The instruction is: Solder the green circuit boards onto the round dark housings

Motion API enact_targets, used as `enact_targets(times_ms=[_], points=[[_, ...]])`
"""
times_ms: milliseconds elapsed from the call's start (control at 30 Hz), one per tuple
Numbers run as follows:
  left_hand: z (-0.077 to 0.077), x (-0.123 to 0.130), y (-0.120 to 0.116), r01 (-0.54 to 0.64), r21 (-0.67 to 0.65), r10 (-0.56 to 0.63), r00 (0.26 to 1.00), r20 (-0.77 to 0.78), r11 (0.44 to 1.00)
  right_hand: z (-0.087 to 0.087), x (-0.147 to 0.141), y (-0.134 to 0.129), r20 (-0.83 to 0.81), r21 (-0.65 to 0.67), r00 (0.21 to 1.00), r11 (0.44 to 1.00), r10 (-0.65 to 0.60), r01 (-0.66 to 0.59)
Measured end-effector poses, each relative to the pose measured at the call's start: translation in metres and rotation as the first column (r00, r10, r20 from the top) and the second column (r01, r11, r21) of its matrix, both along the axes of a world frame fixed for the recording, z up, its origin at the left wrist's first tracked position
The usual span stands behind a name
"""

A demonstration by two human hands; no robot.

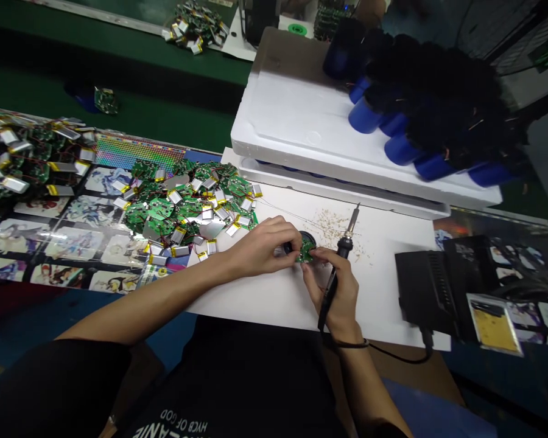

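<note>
My left hand (274, 244) has its fingers closed in a pinch at the left edge of a small green circuit board (306, 248). The board sits at a round black part (309, 236), mostly covered by my fingers. A soldering iron (344, 244) is tucked in my right hand (340, 289), its metal tip pointing up and away from the board. The thumb and fingertip of that same hand touch the board's right side. Whether a wire lies between my left fingertips, I cannot make out.
Left of my hands lies a heap of circuit boards with silver battery cells (201, 204). White foam trays (292, 115) with blue cylinders (364, 115) stand behind. Solder crumbs (331, 222) litter the white sheet (379, 277). A black box (422, 292) with the cable stands right.
</note>
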State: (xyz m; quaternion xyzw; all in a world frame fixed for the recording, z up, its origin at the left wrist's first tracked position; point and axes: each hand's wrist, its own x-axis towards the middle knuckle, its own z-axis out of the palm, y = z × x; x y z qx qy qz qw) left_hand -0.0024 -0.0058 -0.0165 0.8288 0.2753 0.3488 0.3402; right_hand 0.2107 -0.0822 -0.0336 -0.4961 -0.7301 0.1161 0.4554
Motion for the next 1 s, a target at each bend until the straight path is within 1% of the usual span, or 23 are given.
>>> enact_targets(times_ms=[100,267,433,600,733,1000], points=[[0.000,0.000,0.000,-0.008,0.012,0.008,1.000,-0.006,1.000,0.002,0.000,0.002,0.002,-0.022,1.000,1.000,0.013,-0.013],[-0.002,0.000,-0.001,-0.016,0.038,0.017,1.000,-0.008,0.999,0.010,-0.013,0.007,-0.018,-0.019,0.999,0.999,-0.051,0.050],[-0.005,-0.001,-0.001,-0.026,0.056,0.026,1.000,-0.006,0.998,0.010,-0.025,0.011,-0.047,-0.029,0.995,0.996,-0.083,0.082],[-0.003,-0.003,0.001,-0.010,0.017,0.010,1.000,0.007,1.000,0.007,-0.020,0.007,-0.048,-0.052,0.994,0.994,-0.100,0.097],[-0.002,-0.005,0.003,0.017,-0.031,-0.016,0.999,0.029,0.999,0.007,-0.018,0.004,-0.040,-0.039,0.995,0.995,-0.088,0.087],[-0.001,-0.006,0.005,0.047,-0.101,-0.041,0.997,0.062,0.994,0.006,-0.020,0.006,-0.027,-0.021,0.993,0.994,-0.112,0.111]])
